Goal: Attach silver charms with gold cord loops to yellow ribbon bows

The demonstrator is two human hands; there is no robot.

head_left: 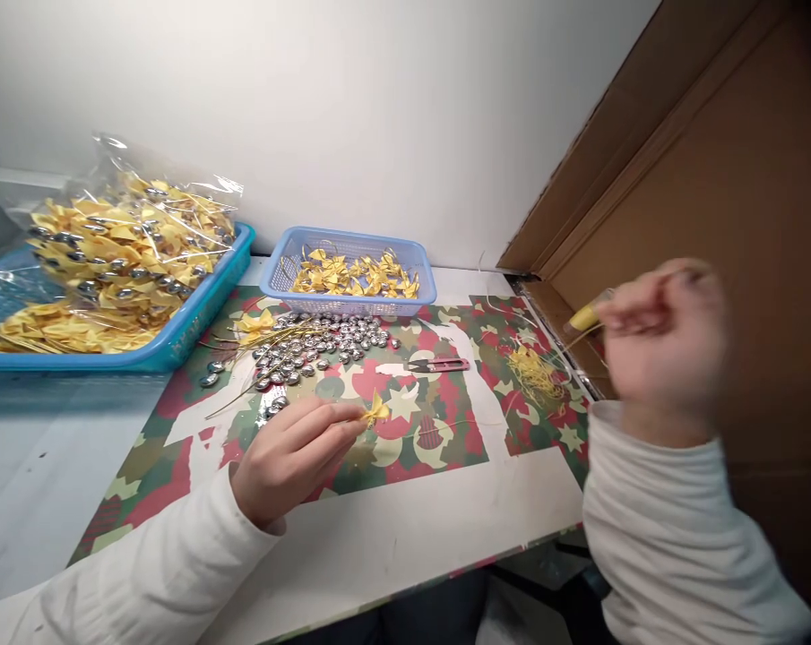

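A small yellow ribbon bow [376, 409] is pinched between the fingertips of my left hand [304, 448], low over the patterned mat. My right hand [660, 345] is raised at the right, its fingers curled and smeared by motion. Thin yellow thread [472, 421] stretches from the bow toward my right hand, which appears closed on it. A short yellow piece [585, 316] juts from the right fingers; what it is stays unclear. Beyond my left hand lie many shiny silver beads [351, 336], with gold stems and a yellow bow [255, 324] beside them.
Pink thread snips [445, 365] rest mid-mat, and a tangle of yellow thread [536, 374] lies to the right. A blue basket [348, 305] of bows stands behind. At left, a larger blue basket [203, 327] holds a filled plastic bag [136, 237]. Cardboard [687, 197] walls the right side.
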